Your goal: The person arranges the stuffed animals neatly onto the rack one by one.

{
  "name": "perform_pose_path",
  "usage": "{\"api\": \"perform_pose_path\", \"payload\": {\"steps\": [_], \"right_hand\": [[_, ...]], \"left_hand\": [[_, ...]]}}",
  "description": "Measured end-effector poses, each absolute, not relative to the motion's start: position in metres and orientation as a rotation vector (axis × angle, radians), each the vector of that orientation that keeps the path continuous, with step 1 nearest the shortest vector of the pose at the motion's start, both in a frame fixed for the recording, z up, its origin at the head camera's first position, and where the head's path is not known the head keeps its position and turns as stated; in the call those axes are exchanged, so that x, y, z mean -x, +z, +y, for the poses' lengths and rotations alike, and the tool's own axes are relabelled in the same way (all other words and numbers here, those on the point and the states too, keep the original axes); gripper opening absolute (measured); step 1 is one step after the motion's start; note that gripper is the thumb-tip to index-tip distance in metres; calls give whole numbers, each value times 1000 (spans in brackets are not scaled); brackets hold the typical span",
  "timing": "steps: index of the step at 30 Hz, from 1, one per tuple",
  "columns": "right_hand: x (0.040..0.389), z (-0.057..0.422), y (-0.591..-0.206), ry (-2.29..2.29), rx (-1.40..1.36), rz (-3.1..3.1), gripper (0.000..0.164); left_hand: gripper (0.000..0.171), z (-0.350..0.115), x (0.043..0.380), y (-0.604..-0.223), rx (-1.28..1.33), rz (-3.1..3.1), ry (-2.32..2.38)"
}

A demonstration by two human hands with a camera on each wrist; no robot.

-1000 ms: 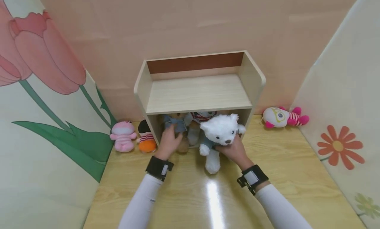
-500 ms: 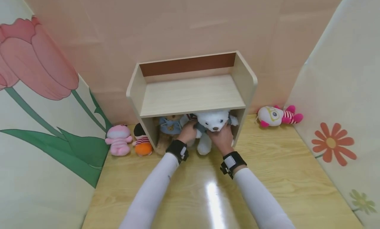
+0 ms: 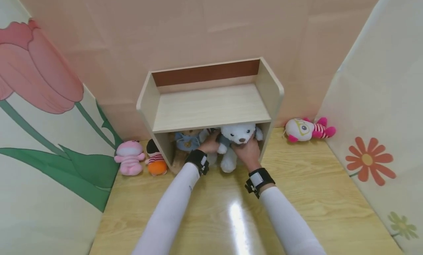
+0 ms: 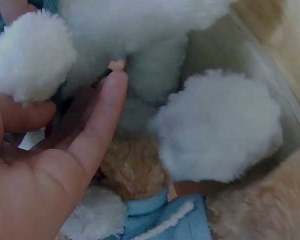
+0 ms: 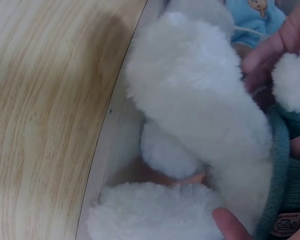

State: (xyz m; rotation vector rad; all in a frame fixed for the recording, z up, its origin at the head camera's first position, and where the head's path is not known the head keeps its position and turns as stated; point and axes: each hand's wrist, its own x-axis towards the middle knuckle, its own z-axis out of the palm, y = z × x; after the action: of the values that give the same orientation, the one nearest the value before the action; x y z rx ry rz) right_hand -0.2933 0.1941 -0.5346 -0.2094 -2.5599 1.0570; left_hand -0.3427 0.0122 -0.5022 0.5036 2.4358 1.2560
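A white teddy bear point(image 3: 240, 132) in a teal sweater sits in the right part of the shelf's lower compartment, facing out. My right hand point(image 3: 248, 152) grips its body below the head; the thumb point(image 5: 229, 226) lies on white fur in the right wrist view. Between this bear and a brown teddy bear point(image 3: 187, 142) in a blue hoodie is my left hand point(image 3: 210, 143). In the left wrist view my left hand point(image 4: 55, 175) has fairly straight fingers beside the white paw point(image 4: 32, 56). Another plush toy behind the left hand is mostly hidden.
The wooden shelf unit point(image 3: 211, 105) stands against the back wall. A pink plush point(image 3: 130, 157) and an orange-bottomed doll point(image 3: 156, 161) are at its left. A pink-and-white plush point(image 3: 304, 130) lies to the right, near the side wall.
The white bear has moved back into the lower compartment with my right hand. My left hand has shifted right, from the brown bear to beside the white bear. Little differs over the last half second.
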Motion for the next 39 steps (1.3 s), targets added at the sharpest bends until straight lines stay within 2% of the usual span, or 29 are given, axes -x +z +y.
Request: {"api": "perform_pose_path", "payload": {"steps": [4,7,15,18,22,33,39], "right_hand": [[293,192,-539,1067,225,-2542,105],[292,190,-544,1096,198,-2495,109],[286,194,-554,1114,30,-2298,82],[285,196,-553,1081,13,-2275,76],[290,195,-547,1046,31,-2302,76],[305,182,-537,1131,191,-2317,79],[312,183,-537,1130,130,-2287,81]], "left_hand": [[85,11,347,-505,-512,2339,1327],[80,8,350,-509,-546,2334,1351],[80,15,356,-516,-573,2475,1082],[74,20,356,-513,-569,2527,952],[61,25,357,-511,-576,2603,861],[55,37,368,-531,-450,2655,803],[56,50,395,-557,-393,2700,699]]}}
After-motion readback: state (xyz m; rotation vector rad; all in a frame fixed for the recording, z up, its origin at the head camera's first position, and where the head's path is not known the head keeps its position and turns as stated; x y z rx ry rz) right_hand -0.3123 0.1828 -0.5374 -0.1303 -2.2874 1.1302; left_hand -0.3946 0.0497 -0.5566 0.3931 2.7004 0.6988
